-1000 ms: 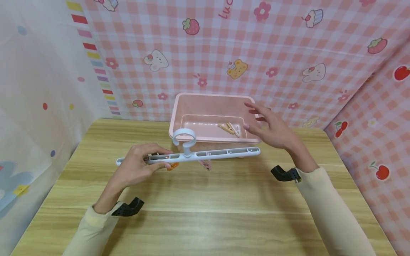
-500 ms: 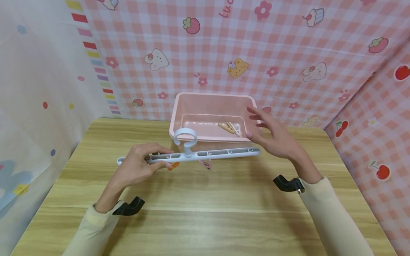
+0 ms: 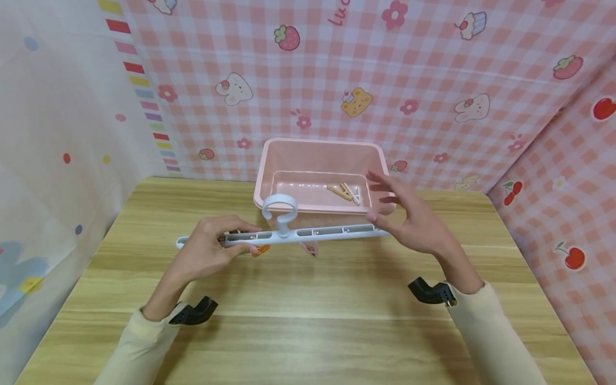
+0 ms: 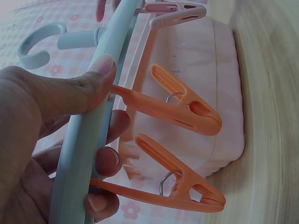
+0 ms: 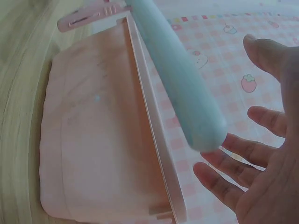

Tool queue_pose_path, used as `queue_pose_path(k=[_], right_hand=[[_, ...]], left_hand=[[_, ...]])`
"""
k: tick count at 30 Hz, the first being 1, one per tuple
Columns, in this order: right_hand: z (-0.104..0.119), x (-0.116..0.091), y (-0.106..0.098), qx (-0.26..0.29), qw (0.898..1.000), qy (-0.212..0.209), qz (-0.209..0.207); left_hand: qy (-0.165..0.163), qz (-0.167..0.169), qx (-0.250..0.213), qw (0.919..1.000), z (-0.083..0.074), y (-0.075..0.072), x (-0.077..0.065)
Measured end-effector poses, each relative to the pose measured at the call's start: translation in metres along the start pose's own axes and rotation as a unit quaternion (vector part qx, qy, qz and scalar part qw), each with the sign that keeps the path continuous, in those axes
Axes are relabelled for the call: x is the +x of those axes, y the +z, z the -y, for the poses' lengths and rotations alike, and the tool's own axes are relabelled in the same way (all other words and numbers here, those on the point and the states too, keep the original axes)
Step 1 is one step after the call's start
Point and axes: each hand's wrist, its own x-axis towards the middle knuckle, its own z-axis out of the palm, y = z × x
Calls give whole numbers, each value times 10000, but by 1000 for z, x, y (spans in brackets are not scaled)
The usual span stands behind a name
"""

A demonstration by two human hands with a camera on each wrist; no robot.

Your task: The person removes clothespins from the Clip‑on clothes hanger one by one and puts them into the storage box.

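My left hand (image 3: 207,248) grips the left part of a light-blue clip hanger (image 3: 332,233), thumb on the near side and fingers round the far side. Its hook (image 3: 280,202) points up. From the bar hang two orange clips, one upper (image 4: 182,109) and one lower (image 4: 177,191) in the left wrist view, and a pink clip (image 4: 175,13) farther along. My right hand (image 3: 411,219) is at the bar's right end, fingers spread and loosely bent, holding nothing. In the right wrist view the fingers lie just beyond the bar's rounded tip (image 5: 208,135); contact is unclear.
Behind the hanger a pink plastic bin (image 3: 317,156) stands on the wooden table (image 3: 308,326), against the checked cloth backdrop (image 3: 308,69). Inside it lie a yellow clip (image 3: 339,192) and a white clip (image 3: 353,195).
My right hand has come down and nearer from beside the bin's right rim to the hanger's right end. My left hand and the hanger have stayed almost still.
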Motion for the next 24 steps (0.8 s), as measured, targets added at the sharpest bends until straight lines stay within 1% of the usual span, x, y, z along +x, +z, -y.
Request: queue_pose_path(k=[5,11,19,24], right_hand=[[6,-4,7,-9,9996,-263,-63],[15,-8,15,-201,9989,-416,-27],[28,-15,24,-254,9971,-712,-72],[39,-19,29,-212,9961,-853,-14]], left_hand=[[-9,7,20,10000,-1,-1,0],[35,15,38,10000,-1,0,-1],[117,-1,64,9999,0,1,0],[43,7,32,10000,-1,0,0]])
